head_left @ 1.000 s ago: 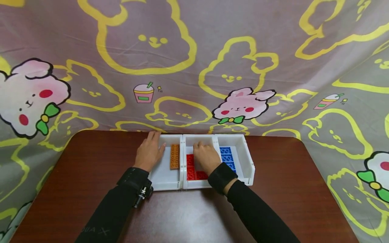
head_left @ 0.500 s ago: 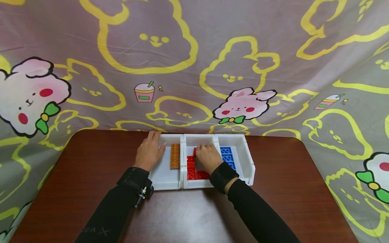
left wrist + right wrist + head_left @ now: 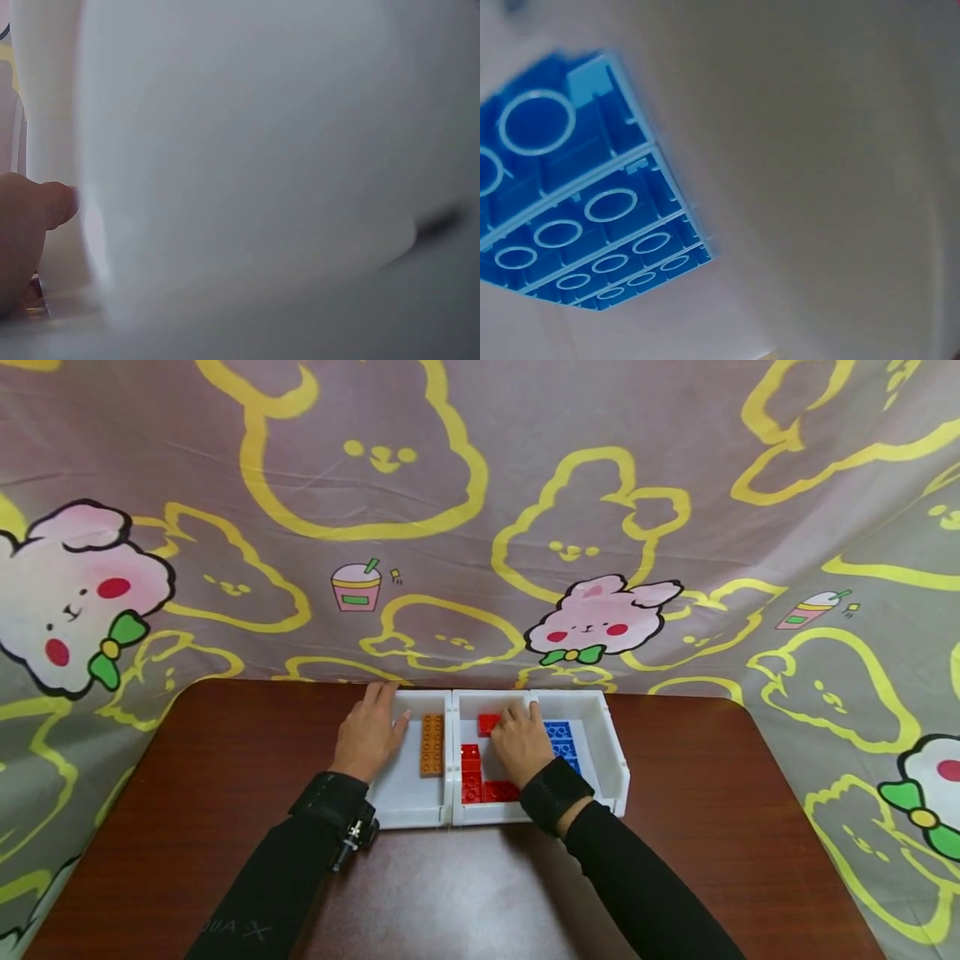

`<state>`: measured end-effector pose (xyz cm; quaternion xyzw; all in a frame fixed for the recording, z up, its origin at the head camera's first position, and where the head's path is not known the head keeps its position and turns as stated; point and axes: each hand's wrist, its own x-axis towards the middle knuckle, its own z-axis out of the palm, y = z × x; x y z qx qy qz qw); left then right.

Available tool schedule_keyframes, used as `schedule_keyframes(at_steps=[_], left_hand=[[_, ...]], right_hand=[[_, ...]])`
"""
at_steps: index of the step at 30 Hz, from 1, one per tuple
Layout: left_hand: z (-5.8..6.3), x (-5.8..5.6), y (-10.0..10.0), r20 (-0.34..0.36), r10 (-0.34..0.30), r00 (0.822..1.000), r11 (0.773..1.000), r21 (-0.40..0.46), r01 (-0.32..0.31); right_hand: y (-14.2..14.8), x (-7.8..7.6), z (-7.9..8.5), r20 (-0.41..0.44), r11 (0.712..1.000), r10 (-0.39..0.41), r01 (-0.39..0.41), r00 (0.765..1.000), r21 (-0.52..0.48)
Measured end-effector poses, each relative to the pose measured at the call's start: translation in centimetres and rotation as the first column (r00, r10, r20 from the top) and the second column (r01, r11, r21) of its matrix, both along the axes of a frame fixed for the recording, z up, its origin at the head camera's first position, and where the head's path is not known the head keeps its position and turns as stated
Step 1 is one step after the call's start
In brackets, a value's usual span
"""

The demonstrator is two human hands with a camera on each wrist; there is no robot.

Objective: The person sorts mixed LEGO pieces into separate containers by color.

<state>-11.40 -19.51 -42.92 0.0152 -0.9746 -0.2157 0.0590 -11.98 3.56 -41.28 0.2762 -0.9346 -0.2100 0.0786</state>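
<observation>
My left hand (image 3: 364, 739) rests over the left wall of the left white bin (image 3: 408, 814), fingers extended toward its back corner and thumb spread to the inside. In the left wrist view, a fingertip (image 3: 60, 204) shows beside a large white wall. My right hand (image 3: 522, 743) is in the middle bin (image 3: 491, 814), its curled fingers at the right end of a red brick (image 3: 488, 724) by the back wall; the thumb is hidden. Other red bricks (image 3: 471, 775) line the left side and front of that bin. Orange bricks (image 3: 432, 746) lie in the left bin.
Blue bricks (image 3: 562, 743) lie in a row in the right bin (image 3: 611, 760); up close in the right wrist view, the blue bricks (image 3: 577, 225) show round tubes. The bins stand side by side on a brown table (image 3: 697, 827). A patterned curtain (image 3: 450, 568) hangs behind.
My right hand has shifted slightly right. The red brick, hidden a second ago, now shows at the back of the middle bin. My left hand has stayed in place.
</observation>
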Motion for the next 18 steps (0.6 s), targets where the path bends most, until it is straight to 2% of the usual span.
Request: schedule_keyframes(at_steps=[5, 8, 10, 12, 14, 16, 18], left_hand=[[0.0, 0.1, 0.0, -0.015, -0.004, 1.000, 1.000, 0.000, 0.004], [-0.1, 0.1, 0.0, -0.038, -0.010, 0.999, 1.000, -0.001, 0.010], [-0.1, 0.0, 0.0, -0.050, -0.013, 0.999, 1.000, -0.001, 0.013], [-0.1, 0.0, 0.0, -0.049, -0.013, 0.999, 1.000, 0.002, 0.013], [-0.1, 0.1, -0.1, -0.054, -0.013, 0.998, 1.000, 0.005, 0.014], [-0.1, 0.2, -0.1, -0.060, -0.016, 0.998, 1.000, 0.008, 0.016], [0.0, 0.2, -0.1, -0.069, -0.021, 0.997, 1.000, 0.010, 0.022]], right_hand=[[0.8, 0.4, 0.8, 0.052, 0.987, 0.052, -0.043, 0.997, -0.156], [1.2, 1.0, 1.9, 0.185, 0.965, 0.079, -0.028, 0.980, -0.261], [1.3, 1.4, 2.6, 0.328, 0.957, 0.074, 0.025, 0.942, -0.288], [1.3, 1.7, 3.3, 0.472, 0.958, 0.057, 0.084, 0.880, -0.273], [1.2, 2.0, 3.6, 0.568, 0.966, 0.037, 0.116, 0.822, -0.231], [1.2, 2.3, 3.6, 0.611, 0.971, 0.030, 0.122, 0.791, -0.207], [1.3, 2.5, 3.4, 0.613, 0.972, 0.039, 0.111, 0.789, -0.205]])
